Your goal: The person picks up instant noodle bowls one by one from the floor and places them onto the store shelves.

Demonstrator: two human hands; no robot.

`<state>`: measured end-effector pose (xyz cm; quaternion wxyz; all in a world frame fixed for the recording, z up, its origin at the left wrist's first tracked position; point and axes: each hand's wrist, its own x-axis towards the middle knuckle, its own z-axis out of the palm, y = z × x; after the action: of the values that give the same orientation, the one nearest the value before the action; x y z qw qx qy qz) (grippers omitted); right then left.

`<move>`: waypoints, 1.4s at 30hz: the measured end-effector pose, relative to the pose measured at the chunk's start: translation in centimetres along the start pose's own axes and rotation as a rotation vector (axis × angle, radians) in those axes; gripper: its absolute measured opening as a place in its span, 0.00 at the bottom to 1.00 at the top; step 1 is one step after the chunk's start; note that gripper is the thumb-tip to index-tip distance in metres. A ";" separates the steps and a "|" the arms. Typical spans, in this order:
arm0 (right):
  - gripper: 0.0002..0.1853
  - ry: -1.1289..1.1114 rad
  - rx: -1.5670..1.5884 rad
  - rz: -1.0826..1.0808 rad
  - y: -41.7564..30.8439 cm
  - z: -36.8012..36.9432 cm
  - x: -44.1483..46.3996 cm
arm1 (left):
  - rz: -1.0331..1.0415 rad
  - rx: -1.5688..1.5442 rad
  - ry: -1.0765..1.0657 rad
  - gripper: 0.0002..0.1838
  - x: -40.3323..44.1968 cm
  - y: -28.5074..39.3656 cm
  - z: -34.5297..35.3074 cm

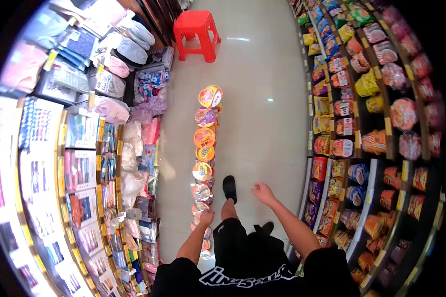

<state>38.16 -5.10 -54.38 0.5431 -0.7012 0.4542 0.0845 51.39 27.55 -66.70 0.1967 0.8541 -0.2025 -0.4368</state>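
Observation:
My left hand [206, 218] hangs low in the head view with its fingers curled in, and nothing shows in it. It overlaps the near part of a long row of instant noodle cups [201, 172] on the floor; I cannot tell that it touches them. Their round lids are orange, yellow, red and white, and another noodle bowl [210, 96] stands at the far end. Out to the right, my right hand [263, 193] is held above the floor tiles, fingers loosely bent and apart, holding nothing.
Shelves of packaged noodles [343, 107] line the right side. On the left are shelves with caps [132, 49] and packed textiles [80, 171]. A red plastic stool [195, 32] stands farther up the aisle. My foot in a black shoe [229, 188] is beside the row.

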 end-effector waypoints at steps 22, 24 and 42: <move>0.26 0.161 0.541 -0.242 -7.8 18.1 32.0 | 0.068 -0.590 0.029 0.20 31.5 7.9 -14.4; 0.21 0.157 0.661 -0.225 -7.8 14.3 26.7 | 0.100 -0.710 -0.050 0.18 28.6 8.0 -12.6; 0.29 0.804 0.475 0.433 17.1 2.1 -20.9 | 0.553 -0.056 -0.913 0.15 -2.3 25.9 11.4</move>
<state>14.54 8.10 -54.18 0.4398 -0.4252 0.7687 -0.1868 36.24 5.17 -58.12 0.2189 0.4866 -0.4731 -0.7010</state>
